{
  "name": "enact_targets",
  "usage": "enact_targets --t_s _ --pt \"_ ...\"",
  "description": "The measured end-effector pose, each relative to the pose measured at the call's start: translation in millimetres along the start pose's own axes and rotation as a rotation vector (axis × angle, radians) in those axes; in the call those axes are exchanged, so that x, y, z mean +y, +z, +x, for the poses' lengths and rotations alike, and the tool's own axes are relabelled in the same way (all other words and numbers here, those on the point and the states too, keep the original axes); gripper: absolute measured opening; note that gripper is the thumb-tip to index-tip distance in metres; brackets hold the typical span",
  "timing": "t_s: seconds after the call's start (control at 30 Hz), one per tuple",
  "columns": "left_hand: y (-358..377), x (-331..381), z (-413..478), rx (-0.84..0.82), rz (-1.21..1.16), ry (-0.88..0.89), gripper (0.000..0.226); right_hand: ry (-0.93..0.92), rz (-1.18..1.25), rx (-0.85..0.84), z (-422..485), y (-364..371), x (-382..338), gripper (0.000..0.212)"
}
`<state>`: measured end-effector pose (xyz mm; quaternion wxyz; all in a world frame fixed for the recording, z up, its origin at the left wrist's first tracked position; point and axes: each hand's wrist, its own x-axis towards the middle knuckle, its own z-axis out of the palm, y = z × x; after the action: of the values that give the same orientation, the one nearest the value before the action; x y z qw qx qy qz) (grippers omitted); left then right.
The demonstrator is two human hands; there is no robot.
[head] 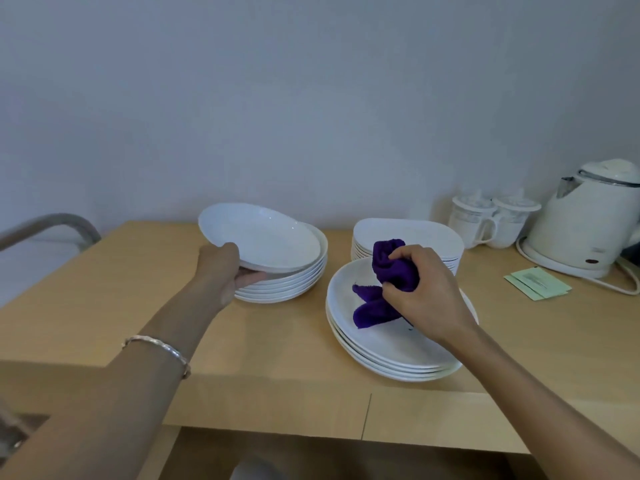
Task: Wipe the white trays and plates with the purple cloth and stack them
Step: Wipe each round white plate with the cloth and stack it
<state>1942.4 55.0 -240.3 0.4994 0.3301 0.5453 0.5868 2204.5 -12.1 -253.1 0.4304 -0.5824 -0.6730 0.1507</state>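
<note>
My left hand (pixel 228 271) grips the near rim of a white round plate (pixel 263 233), tilted up over a stack of round plates (pixel 294 282) at the table's middle. My right hand (pixel 426 289) is closed on the bunched purple cloth (pixel 384 282), which hangs onto the top of a stack of large white oval trays (pixel 388 351) at front right. Behind that stands a second stack of white trays (pixel 440 237), partly hidden by the cloth and hand.
The wooden table (pixel 277 341) runs against a pale wall. At back right stand two lidded white mugs (pixel 491 220) and a white electric kettle (pixel 585 216) with its cord. Green paper packets (pixel 536 282) lie in front of the kettle. A chair back (pixel 52 225) shows at left.
</note>
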Motion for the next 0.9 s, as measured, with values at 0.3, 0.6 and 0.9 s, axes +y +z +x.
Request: enact_targets --t_s 0.3,0.6,0.9 --pt "-8.0 5.2 7.2 0.061 0.431 0.086 0.047 0.039 -0.073 -0.121 2.3 10.6 15.2 0.040" --pt "-18.9 -12.7 14.4 0.144 0.538 0.051 0.055 0.022 -0.129 -0.214 3.2 10.8 18.1 0.039" --pt "-17.3 -23.6 20.1 0.140 0.963 0.077 0.083 0.029 -0.151 -0.232 4.5 13.0 23.8 0.054"
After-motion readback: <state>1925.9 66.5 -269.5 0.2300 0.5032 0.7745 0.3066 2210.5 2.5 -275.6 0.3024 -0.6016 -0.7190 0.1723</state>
